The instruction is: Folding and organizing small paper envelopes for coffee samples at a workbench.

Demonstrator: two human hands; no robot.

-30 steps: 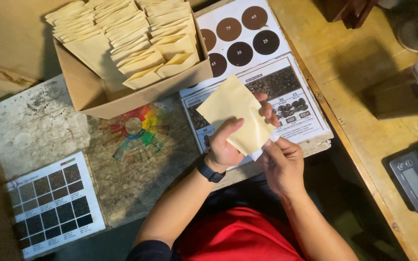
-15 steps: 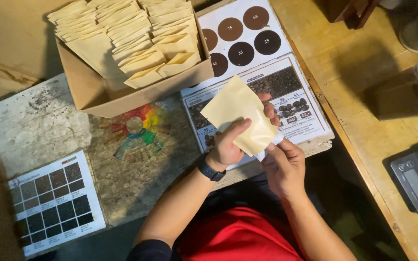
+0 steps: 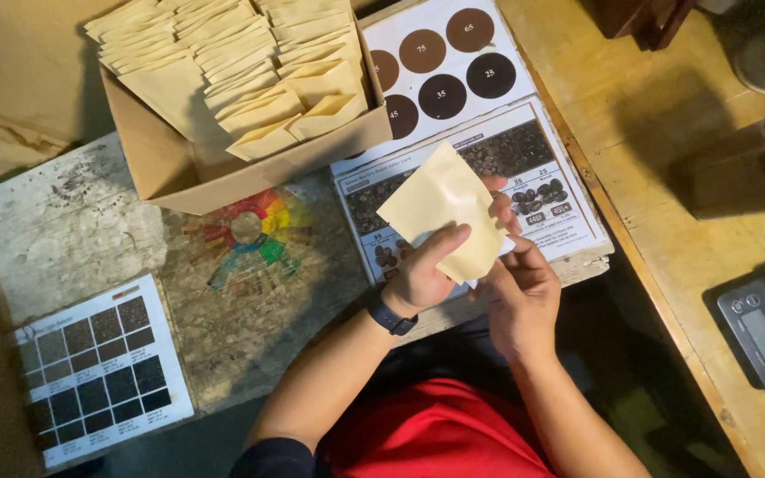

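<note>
**Inspector A:** Where is the kraft paper pouch held?

**Inspector B:** It is held above the table edge, tilted, its long axis running from upper left to lower right. It is pinched by the left hand, thumb laid over its front, fingers hidden behind. The lower right corner is met by the right hand, fingers pressed together; a small white slip appears to be nipped there, though this cannot be confirmed.

**Inspector A:** Surroundings?

**Inspector B:** A cardboard box of matching pouches is noted upper left. A white chart of brown circles lies beyond, a printed bean chart beneath the pouch, a colour wheel beside it, a grid chart lower left.
</note>
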